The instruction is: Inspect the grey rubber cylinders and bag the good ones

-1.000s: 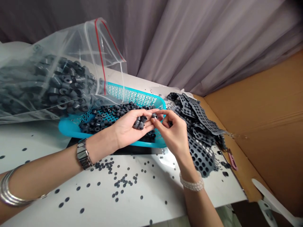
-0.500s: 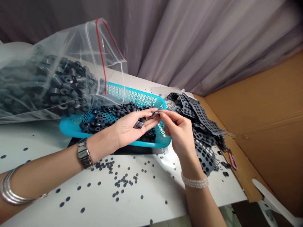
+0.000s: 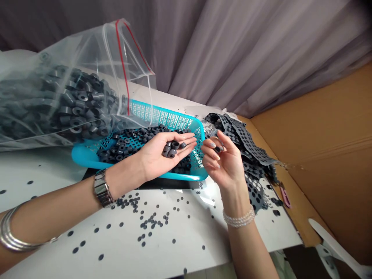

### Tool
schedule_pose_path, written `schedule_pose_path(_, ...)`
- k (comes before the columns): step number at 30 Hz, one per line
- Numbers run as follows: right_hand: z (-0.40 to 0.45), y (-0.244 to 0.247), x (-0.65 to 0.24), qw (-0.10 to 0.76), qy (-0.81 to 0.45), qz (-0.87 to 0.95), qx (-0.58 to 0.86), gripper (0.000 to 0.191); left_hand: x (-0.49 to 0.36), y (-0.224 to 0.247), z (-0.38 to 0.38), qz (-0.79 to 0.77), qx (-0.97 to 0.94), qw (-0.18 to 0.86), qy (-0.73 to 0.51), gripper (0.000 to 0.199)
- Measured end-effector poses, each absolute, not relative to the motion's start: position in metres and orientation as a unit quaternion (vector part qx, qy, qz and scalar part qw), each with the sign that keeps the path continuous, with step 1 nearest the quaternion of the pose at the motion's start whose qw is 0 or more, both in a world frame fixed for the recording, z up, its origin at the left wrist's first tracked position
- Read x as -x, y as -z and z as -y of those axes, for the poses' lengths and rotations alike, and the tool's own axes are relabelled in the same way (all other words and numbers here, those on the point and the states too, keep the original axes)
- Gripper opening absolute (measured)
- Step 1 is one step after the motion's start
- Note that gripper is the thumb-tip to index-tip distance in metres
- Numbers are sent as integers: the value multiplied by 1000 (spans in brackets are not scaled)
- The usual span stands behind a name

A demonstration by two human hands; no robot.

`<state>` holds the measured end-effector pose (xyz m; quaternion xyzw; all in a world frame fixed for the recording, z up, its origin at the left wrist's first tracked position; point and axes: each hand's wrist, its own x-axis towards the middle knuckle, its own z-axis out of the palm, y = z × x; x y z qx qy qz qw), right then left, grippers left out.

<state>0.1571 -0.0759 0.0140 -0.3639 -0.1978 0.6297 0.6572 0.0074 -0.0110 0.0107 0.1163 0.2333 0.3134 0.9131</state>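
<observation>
My left hand is held palm up over the basket, its fingers stretched out. Several short grey-black rubber bushings with holes through them lie in that palm, one near the base of the fingers. My right hand is turned up just beyond the basket's right end, fingers curled. A small dark disc shows among its fingers. Below the left hand, the blue plastic basket holds many more dark bushings.
On the left, a clear zip bag full of bushings overhangs the basket. Small black discs are scattered over the white table. Perforated dark rubber sheets are heaped at the right, near a pink-handled tool and cardboard.
My right hand has moved away from the left fingertips to the right and turned palm up. The bushing pinched at the left fingertips now rests with the others in the left hand.
</observation>
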Motion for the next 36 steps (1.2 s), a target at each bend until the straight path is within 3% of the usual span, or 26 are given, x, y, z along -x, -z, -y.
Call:
schedule_pose_path(7, 75, -9, -149, 632, -528, 333, 459, 24, -7, -7, 9, -229, -104, 917, -311, 39)
schedule_pose_path(10, 76, -6, -144, 576, -442, 443, 526, 10, -7, -5, 7, -218, -108, 921, -305, 19)
schedule_pose_path(12, 78, -7, -141, 517, -346, 532, 574, 14, -7, -6, 7, -217, -112, 922, -300, 15)
schedule_pose_path(16, 82, -9, -140, 424, -215, 630, 615, 17, -5, -8, 7, -219, -123, 920, -300, 25)
schedule_pose_path(21, 81, -9, -147, 448, -237, 600, 619, 24, -4, -7, 8, -201, -121, 923, -306, 53)
schedule_pose_path(36, 84, -9, -136, 363, -205, 660, 625, 17, -2, -8, 7, -199, -134, 928, -285, 55)
